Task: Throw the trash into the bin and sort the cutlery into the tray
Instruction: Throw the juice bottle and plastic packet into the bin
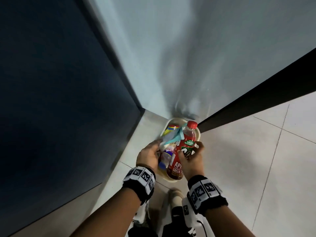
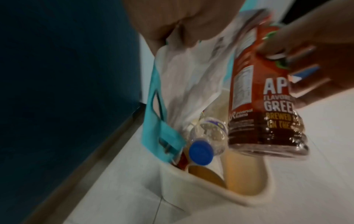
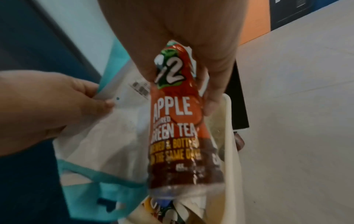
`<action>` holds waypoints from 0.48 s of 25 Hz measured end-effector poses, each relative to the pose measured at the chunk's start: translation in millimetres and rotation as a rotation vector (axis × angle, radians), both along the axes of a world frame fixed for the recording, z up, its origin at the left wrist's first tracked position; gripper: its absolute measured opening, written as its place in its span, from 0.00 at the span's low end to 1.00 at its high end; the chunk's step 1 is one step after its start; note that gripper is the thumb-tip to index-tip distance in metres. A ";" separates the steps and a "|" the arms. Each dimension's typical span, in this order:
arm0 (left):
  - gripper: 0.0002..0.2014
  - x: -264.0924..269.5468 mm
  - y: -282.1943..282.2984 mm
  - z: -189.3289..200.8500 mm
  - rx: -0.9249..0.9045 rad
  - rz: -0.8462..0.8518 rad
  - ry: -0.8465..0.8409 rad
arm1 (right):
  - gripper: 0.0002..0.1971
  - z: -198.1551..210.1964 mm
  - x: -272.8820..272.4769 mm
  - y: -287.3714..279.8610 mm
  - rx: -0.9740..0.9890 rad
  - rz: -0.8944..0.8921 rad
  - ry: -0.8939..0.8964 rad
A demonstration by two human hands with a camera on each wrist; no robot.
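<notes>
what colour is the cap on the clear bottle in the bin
Blue; the clear bottle's cap shows best in the left wrist view.

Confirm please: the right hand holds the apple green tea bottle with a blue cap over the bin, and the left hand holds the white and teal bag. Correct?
Not quite: the head view shows that the apple green tea bottle has a red cap, not blue. The rest stands: the right hand holds it over the bin, and the left hand holds the white and teal bag.

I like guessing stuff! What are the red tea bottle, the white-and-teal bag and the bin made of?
Tea bottle: clear plastic, apparently, see-through at its base, glossy printed label.
Bag: thin, crinkly, probably plastic film or paper.
Bin: smooth matte cream walls, likely hard plastic.
</notes>
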State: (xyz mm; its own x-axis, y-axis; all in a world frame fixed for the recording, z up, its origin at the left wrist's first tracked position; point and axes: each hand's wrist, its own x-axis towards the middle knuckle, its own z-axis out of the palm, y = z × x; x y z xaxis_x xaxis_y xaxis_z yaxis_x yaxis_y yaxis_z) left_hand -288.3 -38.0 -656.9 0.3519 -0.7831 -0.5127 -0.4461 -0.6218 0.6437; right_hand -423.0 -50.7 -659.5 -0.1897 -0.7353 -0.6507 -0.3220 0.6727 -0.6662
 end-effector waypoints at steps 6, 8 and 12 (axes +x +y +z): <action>0.22 -17.8 -19.5 -42.1 0.352 -0.372 -0.170 | 0.31 -52.5 16.5 -12.7 0.143 0.066 0.211; 0.26 -15.3 -25.2 -50.3 0.375 -0.293 -0.095 | 0.31 -59.3 19.3 -19.9 0.117 0.219 0.311; 0.15 -18.7 -34.6 -35.0 0.438 -0.291 -0.057 | 0.25 -55.5 12.1 -27.0 0.094 0.270 0.312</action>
